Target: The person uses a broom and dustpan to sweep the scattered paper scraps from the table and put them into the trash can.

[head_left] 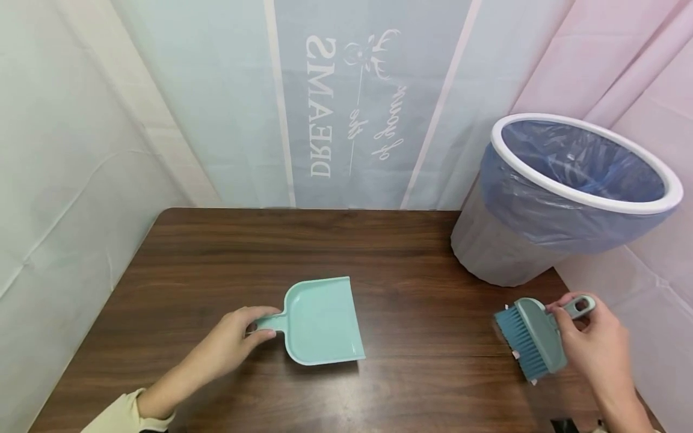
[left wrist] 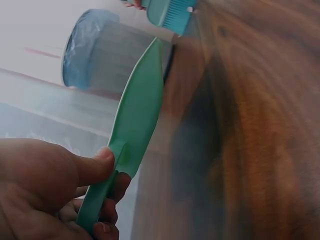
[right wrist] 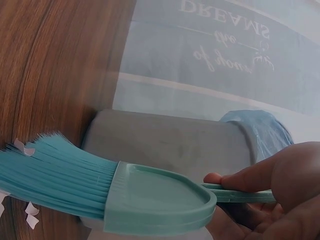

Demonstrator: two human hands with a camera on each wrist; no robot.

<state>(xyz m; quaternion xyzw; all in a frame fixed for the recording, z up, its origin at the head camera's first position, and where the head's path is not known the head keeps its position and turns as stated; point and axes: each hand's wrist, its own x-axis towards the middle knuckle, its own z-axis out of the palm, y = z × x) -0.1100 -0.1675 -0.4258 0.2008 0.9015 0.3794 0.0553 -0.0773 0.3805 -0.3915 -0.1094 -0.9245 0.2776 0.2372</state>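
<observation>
My left hand (head_left: pixel 230 340) grips the short handle of a mint-green dustpan (head_left: pixel 322 322), thumb on top and fingers beneath. Seen edge-on in the left wrist view, the dustpan (left wrist: pixel 140 107) is held off the table, and its open lip faces right. Over on the right side, my right hand (head_left: pixel 601 346) pinches the handle of a small hand brush (head_left: pixel 541 337) with blue-green bristles pointing left and down. White paper scraps (right wrist: pixel 32 215) show at the bristle tips; whether they cling to the bristles or lie on the wood, I cannot tell for each.
At the back right of the dark wooden table (head_left: pixel 379 252) stands a grey waste bin (head_left: pixel 495 240) with a white rim and a blue plastic liner (head_left: pixel 585 159). A pale cloth with printed lettering (head_left: pixel 322 108) hangs behind the table's far edge.
</observation>
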